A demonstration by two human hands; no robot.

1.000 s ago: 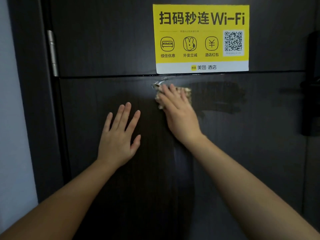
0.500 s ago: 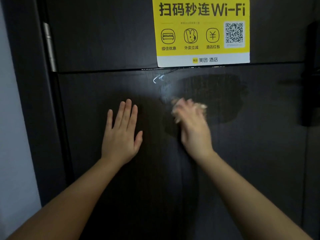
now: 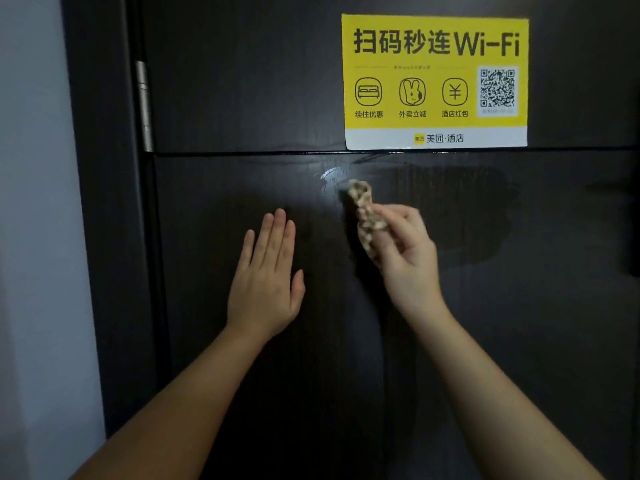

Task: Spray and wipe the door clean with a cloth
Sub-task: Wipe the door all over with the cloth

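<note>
A dark wood-grain door [image 3: 242, 98] fills the view. My left hand [image 3: 266, 275] lies flat against it with straight fingers, left of centre. My right hand [image 3: 405, 251] grips a bunched beige patterned cloth [image 3: 363, 206], whose upper end touches the door beside a shiny wet spot [image 3: 330, 176]. A wiped damp patch [image 3: 467, 209] spreads to the right of the cloth, below the door's horizontal groove.
A yellow Wi-Fi sticker [image 3: 435, 81] with a QR code is stuck above the groove. A metal hinge [image 3: 144, 105] sits on the door's left edge beside a pale wall [image 3: 38, 237]. A dark handle part [image 3: 632, 233] shows at the far right.
My right hand pulled the cloth down and right, then lifted from a flat press into a bunched grip with the cloth end pointing up at the wet spot. My left hand stayed flat.
</note>
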